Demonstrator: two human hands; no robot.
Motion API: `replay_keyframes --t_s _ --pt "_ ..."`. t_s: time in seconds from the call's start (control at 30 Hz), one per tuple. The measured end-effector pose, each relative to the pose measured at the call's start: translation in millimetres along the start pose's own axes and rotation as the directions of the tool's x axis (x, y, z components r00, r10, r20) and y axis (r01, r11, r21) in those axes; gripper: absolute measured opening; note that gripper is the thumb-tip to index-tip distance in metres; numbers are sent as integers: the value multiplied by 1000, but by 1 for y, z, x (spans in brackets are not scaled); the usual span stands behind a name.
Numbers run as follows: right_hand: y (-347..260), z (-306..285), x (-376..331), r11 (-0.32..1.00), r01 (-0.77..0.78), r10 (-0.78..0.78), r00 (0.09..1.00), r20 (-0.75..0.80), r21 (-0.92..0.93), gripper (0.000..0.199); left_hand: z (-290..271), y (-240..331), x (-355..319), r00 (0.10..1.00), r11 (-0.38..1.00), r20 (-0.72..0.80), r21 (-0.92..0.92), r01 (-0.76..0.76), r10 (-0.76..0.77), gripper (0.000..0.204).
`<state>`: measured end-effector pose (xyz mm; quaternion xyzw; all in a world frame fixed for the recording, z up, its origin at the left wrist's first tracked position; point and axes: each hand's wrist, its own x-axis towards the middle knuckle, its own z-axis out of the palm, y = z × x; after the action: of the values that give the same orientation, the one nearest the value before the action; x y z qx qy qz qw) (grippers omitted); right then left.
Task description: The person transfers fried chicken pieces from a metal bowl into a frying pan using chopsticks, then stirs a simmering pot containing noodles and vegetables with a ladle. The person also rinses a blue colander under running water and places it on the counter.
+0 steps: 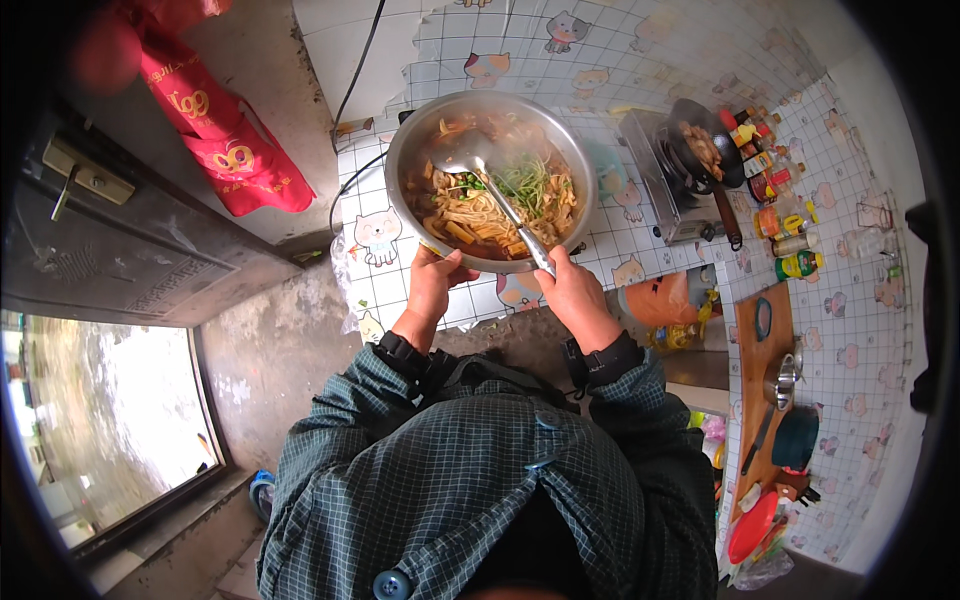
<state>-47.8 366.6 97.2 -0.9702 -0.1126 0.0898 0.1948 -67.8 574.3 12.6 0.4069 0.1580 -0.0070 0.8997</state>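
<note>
Steel basin [575, 165], wide and round, sits on the counter [640, 240] papered with a cat-print grid, right at its near edge. Contents: noodles [480, 212] in brown sauce, pale strips, chopped greens [522, 180] on top. Left hand [434, 285] grips the basin's near rim, thumb over the edge. Right hand [572, 290] is closed around the handle of a metal ladle [492, 178]; the bowl of the ladle lies among the noodles near the centre. Behind, to the right: a small gas stove with a dark pan [705, 150] holding food. Bottles and jars [775, 195] stand just beside it. A wooden cutting board [762, 390] lies further right, well apart.
</note>
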Motion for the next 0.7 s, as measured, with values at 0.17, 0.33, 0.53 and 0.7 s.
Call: replay_keyframes --t_s 0.17,0.33,0.53,0.7 --pt "3 6 0 1000 -14 13 1000 -24 -9 30 -1 0 1 1000 1000 29 26 2 -3 26" --pt "2 5 0 1000 -19 18 999 -28 -19 35 4 2 -2 1000 998 -10 55 -17 18 23" --pt "13 -5 -1 973 -120 127 992 -23 199 41 3 -3 -4 999 997 4 62 -54 54 22" --pt "99 3 43 561 -301 377 922 85 771 42 8 1 -2 998 993 8 100 -59 59 22"
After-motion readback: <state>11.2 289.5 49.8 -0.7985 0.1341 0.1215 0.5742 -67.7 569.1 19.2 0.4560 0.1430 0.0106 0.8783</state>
